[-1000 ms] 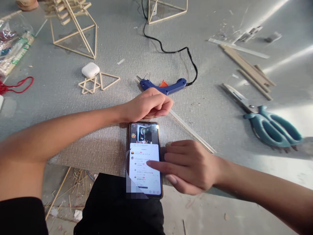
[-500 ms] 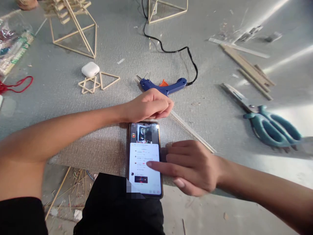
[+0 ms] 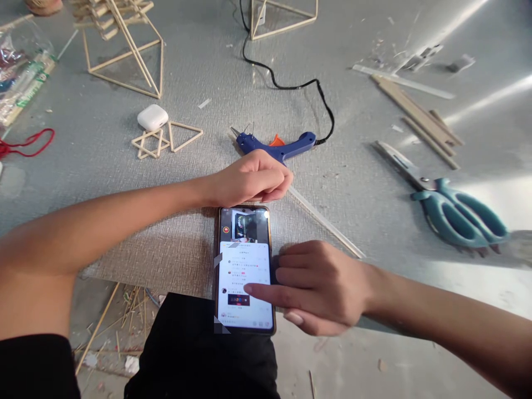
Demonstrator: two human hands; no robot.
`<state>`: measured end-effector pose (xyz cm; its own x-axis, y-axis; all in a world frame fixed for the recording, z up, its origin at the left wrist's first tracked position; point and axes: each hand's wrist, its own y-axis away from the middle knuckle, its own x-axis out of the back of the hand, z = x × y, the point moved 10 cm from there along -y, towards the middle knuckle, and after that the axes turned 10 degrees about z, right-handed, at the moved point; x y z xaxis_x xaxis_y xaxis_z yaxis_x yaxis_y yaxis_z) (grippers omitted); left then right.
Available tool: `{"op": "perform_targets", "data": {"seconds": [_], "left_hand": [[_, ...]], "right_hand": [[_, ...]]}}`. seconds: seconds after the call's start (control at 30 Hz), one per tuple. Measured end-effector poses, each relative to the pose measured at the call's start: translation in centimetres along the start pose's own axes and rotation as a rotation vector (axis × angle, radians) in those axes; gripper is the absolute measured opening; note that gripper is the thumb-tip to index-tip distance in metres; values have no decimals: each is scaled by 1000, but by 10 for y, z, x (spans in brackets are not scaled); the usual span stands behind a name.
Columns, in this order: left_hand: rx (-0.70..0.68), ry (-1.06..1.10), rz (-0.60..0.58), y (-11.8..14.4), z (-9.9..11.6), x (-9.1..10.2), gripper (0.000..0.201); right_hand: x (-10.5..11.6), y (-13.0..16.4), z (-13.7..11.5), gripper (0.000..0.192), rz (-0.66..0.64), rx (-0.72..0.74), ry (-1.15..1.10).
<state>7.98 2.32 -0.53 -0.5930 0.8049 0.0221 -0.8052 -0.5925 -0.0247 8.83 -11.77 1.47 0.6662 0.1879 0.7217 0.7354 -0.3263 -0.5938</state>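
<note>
A lit phone (image 3: 245, 266) lies face up at the table's near edge, its screen filled with a list of text and small pictures. The index finger of my right hand (image 3: 322, 288) is stretched out over the lower half of the screen, while the other fingers are loosely curled; it holds nothing. My left hand (image 3: 255, 180) rests as a closed fist on the table just beyond the phone, with nothing visible in it. Touching or close behind that fist is a blue glue gun (image 3: 297, 147) with an orange trigger. A clear glue stick (image 3: 328, 221) runs out from under the fist.
Teal-handled scissors (image 3: 461, 213) and wooden strips (image 3: 415, 113) lie at right. Small stick shapes (image 3: 185, 136) and a white earbud case (image 3: 152, 117) sit left of the glue gun. Stick frames (image 3: 124, 66) stand farther back. A black cord (image 3: 282, 86) trails from the glue gun.
The text on the phone screen has scrolled upward, and my right index finger has shifted slightly down and left on it. My left fist stays in place.
</note>
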Motion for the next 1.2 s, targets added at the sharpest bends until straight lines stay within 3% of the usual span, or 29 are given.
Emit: {"op": "perform_targets", "data": {"seconds": [0.13,0.57,1.03,1.2], "left_hand": [[2,-9,-3,0,-1,1,31],[3,17,-20,0,-2,2,30],[-6,-5,-23,1,-2,1,32],[3,-19,-13,0,-2,1,33]], "right_hand": [[9,0,-3,42,95,22,-15],[11,4,13,33,59,-136,152],[11,-2,2,45,76,-25,52],[0,2,9,44,-19,-82,63]]}}
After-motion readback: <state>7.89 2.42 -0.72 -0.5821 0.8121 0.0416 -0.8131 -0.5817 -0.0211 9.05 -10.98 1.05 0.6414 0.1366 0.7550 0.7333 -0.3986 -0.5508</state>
